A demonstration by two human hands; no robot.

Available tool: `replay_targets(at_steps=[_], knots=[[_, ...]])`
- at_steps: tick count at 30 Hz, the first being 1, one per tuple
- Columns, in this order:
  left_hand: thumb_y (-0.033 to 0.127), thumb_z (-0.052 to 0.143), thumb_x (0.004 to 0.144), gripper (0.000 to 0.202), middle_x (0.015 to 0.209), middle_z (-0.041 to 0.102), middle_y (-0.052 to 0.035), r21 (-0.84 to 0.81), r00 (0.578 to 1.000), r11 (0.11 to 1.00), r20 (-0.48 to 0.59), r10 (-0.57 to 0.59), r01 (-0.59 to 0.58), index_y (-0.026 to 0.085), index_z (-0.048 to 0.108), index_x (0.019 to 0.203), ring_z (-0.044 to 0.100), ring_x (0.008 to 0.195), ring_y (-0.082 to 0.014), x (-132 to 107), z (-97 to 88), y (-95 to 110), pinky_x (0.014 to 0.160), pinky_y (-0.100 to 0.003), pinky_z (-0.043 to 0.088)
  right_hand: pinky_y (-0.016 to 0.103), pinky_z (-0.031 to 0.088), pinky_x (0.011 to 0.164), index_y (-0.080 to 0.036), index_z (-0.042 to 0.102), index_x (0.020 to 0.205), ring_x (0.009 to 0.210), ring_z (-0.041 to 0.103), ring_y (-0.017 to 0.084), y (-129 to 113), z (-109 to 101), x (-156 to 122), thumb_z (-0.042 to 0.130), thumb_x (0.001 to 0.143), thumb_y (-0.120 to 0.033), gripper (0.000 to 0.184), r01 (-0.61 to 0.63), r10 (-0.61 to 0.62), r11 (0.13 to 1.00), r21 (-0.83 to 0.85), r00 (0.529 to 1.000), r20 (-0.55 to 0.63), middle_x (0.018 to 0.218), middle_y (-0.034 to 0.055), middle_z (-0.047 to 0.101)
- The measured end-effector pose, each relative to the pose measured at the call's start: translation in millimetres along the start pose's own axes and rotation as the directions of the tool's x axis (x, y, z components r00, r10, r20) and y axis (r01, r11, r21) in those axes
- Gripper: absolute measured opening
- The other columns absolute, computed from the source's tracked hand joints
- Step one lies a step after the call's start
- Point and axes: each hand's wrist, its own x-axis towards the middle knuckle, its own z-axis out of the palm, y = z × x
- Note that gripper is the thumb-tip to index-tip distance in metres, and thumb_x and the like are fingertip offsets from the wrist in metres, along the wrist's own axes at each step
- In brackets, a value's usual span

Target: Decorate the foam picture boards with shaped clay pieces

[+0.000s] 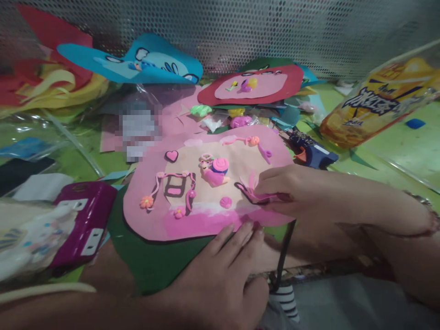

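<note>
A pink craft board (147,215) lies in front of me on a dark green sheet (147,261). It carries a beige panel with clay pieces: a heart, a swing, flowers, a snail-like figure (216,172). My left hand (220,270) rests flat on the board's lower edge, fingers stretched out. My right hand (285,190) sits at the board's right side, its fingers pinched on a small pink and black cut-out piece (249,190) that touches the board.
A glue gun (311,153) lies just behind my right hand, its black cord running down. A magenta box (84,220) sits left. A second red-and-pink board (254,85), blue and red felt sheets, clay lumps and a yellow bottle (378,105) crowd the back.
</note>
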Motion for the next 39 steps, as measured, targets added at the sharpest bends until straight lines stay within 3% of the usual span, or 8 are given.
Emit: replay_targets(at_steps=[6, 9, 16, 28, 39], knots=[[0.009, 0.046, 0.084, 0.014, 0.121, 0.056, -0.0241, 0.001, 1.000, 1.000, 0.013, 0.012, -0.012, 0.011, 0.052, 0.071, 0.049, 0.118, -0.0361, 1.7, -2.9, -1.3, 0.097, -0.049, 0.041, 0.022, 0.028, 0.054, -0.017, 0.046, 0.070, 0.058, 0.039, 0.008, -3.7, -1.9, 1.1, 0.044, 0.076, 0.002, 0.019, -0.086, 0.086, 0.996, -0.024, 0.996, 0.001, 0.068, -0.0022, 0.049], [0.009, 0.046, 0.084, 0.014, 0.120, 0.056, -0.0252, 0.006, 0.999, 1.000, 0.017, 0.027, -0.027, 0.011, 0.052, 0.072, 0.049, 0.117, -0.0372, 1.7, -2.5, -1.2, 0.096, -0.050, 0.042, 0.023, 0.028, 0.054, -0.017, 0.038, 0.066, 0.059, 0.039, 0.007, -2.4, -1.6, 0.3, 0.044, 0.077, 0.000, 0.021, -0.066, 0.067, 0.997, -0.030, 0.998, 0.014, 0.067, -0.0029, 0.047], [0.008, 0.047, 0.082, 0.013, 0.120, 0.056, -0.0262, 0.027, 0.999, 0.999, 0.008, 0.041, -0.042, 0.011, 0.049, 0.070, 0.047, 0.118, -0.0381, -1.6, -2.0, -0.9, 0.096, -0.050, 0.041, 0.024, 0.028, 0.055, -0.017, 0.037, 0.065, 0.059, 0.040, 0.008, -0.1, 0.5, 0.9, 0.042, 0.079, -0.003, 0.021, -0.046, 0.047, 0.998, -0.034, 0.999, 0.018, 0.068, -0.0021, 0.047], [0.009, 0.046, 0.083, 0.014, 0.121, 0.056, -0.0249, 0.024, 1.000, 0.999, -0.001, 0.027, -0.027, 0.012, 0.050, 0.071, 0.048, 0.118, -0.0362, 1.6, -1.9, -1.0, 0.098, -0.049, 0.040, 0.019, 0.029, 0.052, -0.018, 0.050, 0.076, 0.058, 0.039, 0.007, 6.4, 2.0, 0.5, 0.045, 0.078, -0.007, 0.012, -0.082, 0.079, 0.995, -0.055, 0.996, -0.051, 0.070, -0.0040, 0.052], [0.008, 0.046, 0.083, 0.013, 0.120, 0.056, -0.0249, 0.030, 0.999, 0.999, -0.020, 0.038, -0.037, 0.011, 0.050, 0.071, 0.047, 0.119, -0.0366, 0.8, 0.9, -1.5, 0.098, -0.050, 0.039, 0.024, 0.034, 0.064, -0.015, 0.059, 0.081, 0.071, 0.049, 0.011, 6.6, 2.3, 2.8, 0.045, 0.082, -0.005, 0.017, -0.044, 0.041, 0.998, -0.042, 0.997, -0.066, 0.082, 0.0025, 0.058]])
